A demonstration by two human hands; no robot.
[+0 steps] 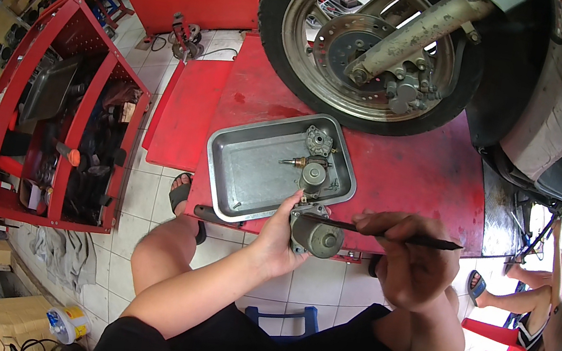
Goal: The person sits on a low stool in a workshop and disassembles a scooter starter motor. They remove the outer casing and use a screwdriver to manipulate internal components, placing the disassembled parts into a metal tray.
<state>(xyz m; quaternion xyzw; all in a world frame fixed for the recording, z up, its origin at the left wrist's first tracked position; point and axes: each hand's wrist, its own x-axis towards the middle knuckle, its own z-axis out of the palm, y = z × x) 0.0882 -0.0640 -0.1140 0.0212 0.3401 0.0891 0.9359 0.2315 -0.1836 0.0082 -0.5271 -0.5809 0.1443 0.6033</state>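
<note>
My left hand (275,242) grips a grey metal motor-like part (321,239) with a round can and a cast flange. It is held just off the near edge of the red bench, by the tray's near right corner. My right hand (415,264) is closed around a thin dark rod-like tool (353,227), whose exact kind I cannot make out. The tool lies nearly level, its slim end over the part's flange; I cannot tell whether they touch. In the metal tray (239,161) are a round casting (318,141), a short cylindrical part (313,174) and small screws (331,185).
A red bench (413,174) carries a motorbike's front wheel (367,49) just beyond the tray. A dark handle (209,214) lies at the bench edge. On the left stands a red tool cart (69,120). Another person's leg (521,305) shows at right, by a red chair (490,341).
</note>
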